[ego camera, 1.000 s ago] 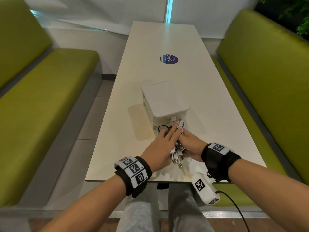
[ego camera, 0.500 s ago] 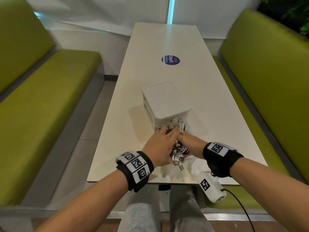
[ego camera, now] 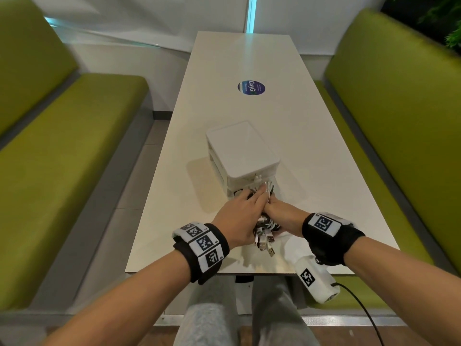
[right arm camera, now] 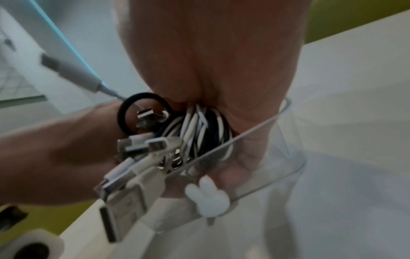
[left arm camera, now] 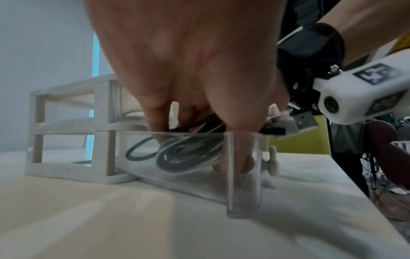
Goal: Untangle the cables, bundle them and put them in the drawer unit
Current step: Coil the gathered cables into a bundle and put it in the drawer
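Note:
A white drawer unit (ego camera: 242, 151) stands mid-table, its clear bottom drawer (left arm camera: 199, 177) pulled out toward me. My right hand (ego camera: 279, 213) grips a coiled bundle of black and white cables (right arm camera: 199, 129) and holds it inside the drawer. Several USB plugs (ego camera: 265, 242) stick out over the front wall, above a white rabbit-shaped knob (right arm camera: 208, 198). My left hand (ego camera: 239, 216) lies over the bundle with fingers (left arm camera: 157, 115) reaching down into the drawer, pressing on the coils (left arm camera: 184, 154). A black elastic loop (right arm camera: 144, 113) hangs at the bundle's side.
The white table (ego camera: 324, 171) carries a round blue sticker (ego camera: 251, 87) farther back. Green benches (ego camera: 62, 158) flank it on both sides. The near table edge (ego camera: 199, 272) is just behind my wrists. The unit's upper drawers look closed.
Both hands have moved forward toward the drawer unit with the bundle. The black loop that showed left of my fingers is now mostly covered.

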Action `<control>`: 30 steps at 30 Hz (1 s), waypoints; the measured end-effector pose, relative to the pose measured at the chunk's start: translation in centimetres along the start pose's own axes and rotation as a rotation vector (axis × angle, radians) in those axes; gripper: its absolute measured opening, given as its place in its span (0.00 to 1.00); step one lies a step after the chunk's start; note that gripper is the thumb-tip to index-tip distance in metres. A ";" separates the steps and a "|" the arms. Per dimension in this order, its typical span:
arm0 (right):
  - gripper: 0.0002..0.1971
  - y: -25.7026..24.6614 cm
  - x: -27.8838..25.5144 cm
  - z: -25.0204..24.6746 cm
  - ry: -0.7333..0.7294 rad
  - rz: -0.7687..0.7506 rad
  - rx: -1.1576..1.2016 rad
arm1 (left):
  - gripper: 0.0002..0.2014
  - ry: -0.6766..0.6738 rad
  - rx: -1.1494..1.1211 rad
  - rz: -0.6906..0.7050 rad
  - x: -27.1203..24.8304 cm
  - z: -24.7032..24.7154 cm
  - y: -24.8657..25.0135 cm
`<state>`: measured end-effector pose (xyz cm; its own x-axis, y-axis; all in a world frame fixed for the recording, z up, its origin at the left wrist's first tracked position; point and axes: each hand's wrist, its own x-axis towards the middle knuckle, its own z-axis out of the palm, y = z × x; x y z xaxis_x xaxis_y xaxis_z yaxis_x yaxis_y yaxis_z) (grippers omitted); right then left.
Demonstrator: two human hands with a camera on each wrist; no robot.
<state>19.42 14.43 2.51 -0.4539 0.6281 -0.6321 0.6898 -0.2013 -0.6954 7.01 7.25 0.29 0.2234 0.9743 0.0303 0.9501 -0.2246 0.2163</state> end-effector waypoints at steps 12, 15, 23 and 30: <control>0.14 -2.4 -1.5 -0.9 -0.099 -0.084 -0.750 | 0.49 -0.065 -0.007 -0.038 -0.6 -0.5 0.2; 0.16 -2.5 -1.4 -1.4 -0.124 -0.085 -0.652 | 0.49 -0.061 0.041 -0.058 -0.4 -0.7 0.5; 0.11 -2.4 -1.7 -1.5 -0.032 -0.076 -0.870 | 0.42 -0.114 0.095 -0.046 1.0 -1.4 1.0; 0.15 -2.7 -3.4 -2.0 -0.063 -0.093 -0.595 | 0.39 -0.126 0.105 -0.071 1.4 -1.9 1.5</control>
<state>20.31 14.34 7.22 -0.5473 0.5738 -0.6093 0.8345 0.3183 -0.4498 8.38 8.32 2.47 0.1739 0.9791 -0.1054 0.9806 -0.1623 0.1098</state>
